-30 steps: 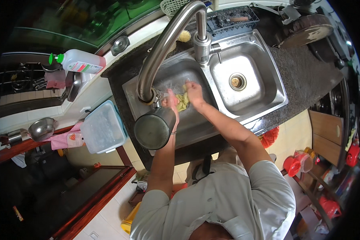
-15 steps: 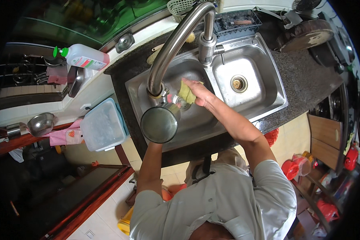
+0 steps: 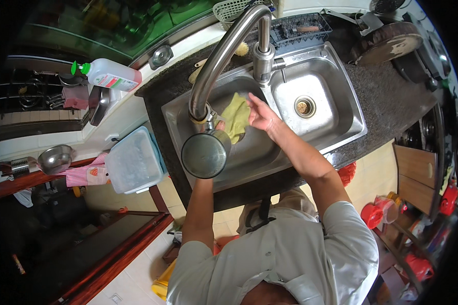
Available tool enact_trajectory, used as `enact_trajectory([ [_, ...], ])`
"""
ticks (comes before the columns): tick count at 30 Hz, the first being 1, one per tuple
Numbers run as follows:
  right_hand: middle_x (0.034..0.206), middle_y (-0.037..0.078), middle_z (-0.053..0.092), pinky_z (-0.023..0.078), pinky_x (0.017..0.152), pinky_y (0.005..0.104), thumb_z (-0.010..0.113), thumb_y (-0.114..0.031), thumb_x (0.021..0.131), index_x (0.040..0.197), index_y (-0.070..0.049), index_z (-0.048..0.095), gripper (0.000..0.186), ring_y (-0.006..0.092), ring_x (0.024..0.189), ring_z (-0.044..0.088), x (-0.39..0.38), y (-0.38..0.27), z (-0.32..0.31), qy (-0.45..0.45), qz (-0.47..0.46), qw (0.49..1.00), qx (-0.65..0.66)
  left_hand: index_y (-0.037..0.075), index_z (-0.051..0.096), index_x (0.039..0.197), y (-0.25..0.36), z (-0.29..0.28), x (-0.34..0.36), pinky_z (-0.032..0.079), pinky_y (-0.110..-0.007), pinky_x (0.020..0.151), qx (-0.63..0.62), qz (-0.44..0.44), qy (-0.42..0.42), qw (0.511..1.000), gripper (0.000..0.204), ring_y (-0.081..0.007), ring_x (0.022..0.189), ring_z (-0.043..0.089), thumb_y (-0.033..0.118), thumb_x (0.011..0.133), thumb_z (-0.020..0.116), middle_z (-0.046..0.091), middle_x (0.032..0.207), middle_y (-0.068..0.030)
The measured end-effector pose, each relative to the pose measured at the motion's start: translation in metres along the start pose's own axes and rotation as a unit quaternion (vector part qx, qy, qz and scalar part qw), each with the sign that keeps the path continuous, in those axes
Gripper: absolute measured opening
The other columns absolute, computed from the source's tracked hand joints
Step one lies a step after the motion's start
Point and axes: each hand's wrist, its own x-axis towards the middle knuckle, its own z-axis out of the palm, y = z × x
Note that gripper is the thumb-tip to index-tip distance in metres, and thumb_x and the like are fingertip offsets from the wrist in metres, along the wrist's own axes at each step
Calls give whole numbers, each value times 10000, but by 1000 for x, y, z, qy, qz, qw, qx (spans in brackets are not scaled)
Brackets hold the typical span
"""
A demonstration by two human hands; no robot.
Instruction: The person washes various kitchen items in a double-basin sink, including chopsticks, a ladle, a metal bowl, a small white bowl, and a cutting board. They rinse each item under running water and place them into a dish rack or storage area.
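Observation:
A yellow-green cloth [image 3: 236, 118] is spread out over the left basin [image 3: 254, 157] of a steel double sink. At the cloth's right edge is my right hand [image 3: 263, 116], its fingers stretched out and apart. My left hand [image 3: 221, 125] shows only as a bit of fingers at the cloth's left side. The round dark-faced cylinder [image 3: 204, 156] on the end of the curved steel tap [image 3: 208, 76] hides the rest of it, so its grip cannot be made out.
Right of the tap lies the second basin [image 3: 333, 109] with its drain strainer [image 3: 305, 106]. Behind the sink stand a dark wire rack [image 3: 300, 36] and a brush [image 3: 242, 49]. A pump bottle [image 3: 109, 74] and a translucent tub [image 3: 132, 160] are at the left.
The cloth was bunched in my right hand and now hangs spread wider, farther left of its fingers. My right hand has shifted slightly right and its fingers have opened out.

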Motion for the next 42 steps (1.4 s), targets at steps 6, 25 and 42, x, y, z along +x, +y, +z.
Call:
enact_trajectory([
  [6, 1102, 93, 624, 497, 870, 400, 522, -395, 925, 1146, -81, 540, 384, 209, 998, 614, -1, 64, -20, 26, 68, 995, -72, 38, 530, 1037, -3, 25, 11, 416, -279, 856, -335, -93, 27, 937, 212, -123, 912, 524, 178, 899, 607, 565, 982, -25],
  [25, 1056, 56, 599, 541, 615, 307, 510, -256, 932, 1214, -66, 472, 343, 151, 816, 607, -21, 87, 6, 120, -115, 982, -90, 101, 526, 1215, -71, 43, 10, 363, -402, 1004, -661, -173, 37, 729, 410, -219, 1142, 488, 396, 934, 477, 552, 1216, -48],
  [42, 737, 192, 614, 475, 634, 492, 481, -280, 904, 813, -36, 613, 292, 417, 666, 594, 15, 101, 33, 224, -401, 575, -677, 91, 500, 1194, -106, 102, 24, 462, -340, 903, -702, -143, 2, 697, 376, -201, 1032, 559, 379, 964, 425, 572, 1135, -55],
])
